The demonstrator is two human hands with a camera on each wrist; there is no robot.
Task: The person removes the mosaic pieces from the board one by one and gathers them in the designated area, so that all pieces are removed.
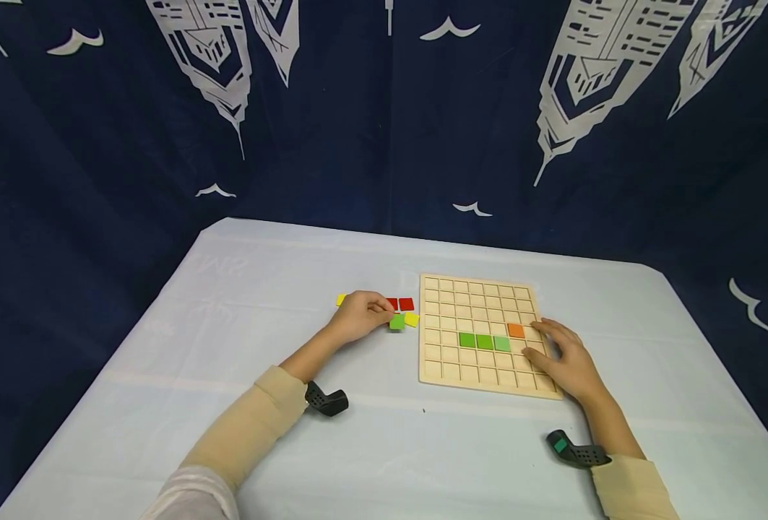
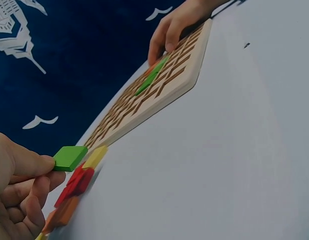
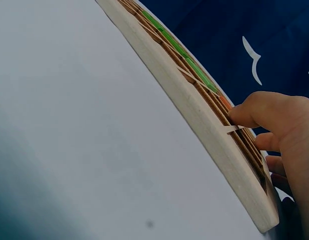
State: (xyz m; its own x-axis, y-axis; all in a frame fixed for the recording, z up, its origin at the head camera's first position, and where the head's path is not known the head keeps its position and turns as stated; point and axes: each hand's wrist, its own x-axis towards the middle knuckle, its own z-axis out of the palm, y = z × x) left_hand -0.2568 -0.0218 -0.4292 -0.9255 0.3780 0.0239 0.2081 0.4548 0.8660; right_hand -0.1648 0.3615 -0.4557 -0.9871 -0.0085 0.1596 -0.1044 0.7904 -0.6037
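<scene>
My left hand (image 1: 360, 315) pinches a green square tile (image 2: 70, 158) between thumb and fingers, left of the wooden grid board (image 1: 445, 307). Loose tiles lie around that hand: red tiles (image 1: 406, 304), a yellow tile (image 1: 412, 319) and, in the left wrist view, orange tiles (image 2: 68, 211). My right hand (image 1: 568, 365) rests at the board's right edge, its thumb on the grid and its fingers spread loosely. Set in the grid are two green tiles (image 1: 484, 341), a lighter green tile (image 1: 502, 344) and an orange tile (image 1: 516, 330).
A white cloth (image 1: 384, 455) covers the table. Behind it hangs a dark blue curtain (image 1: 357, 144) with white building and bird prints. Another yellow tile (image 1: 341, 299) shows partly behind the left hand. Black wrist devices (image 1: 328, 401) are worn on both arms.
</scene>
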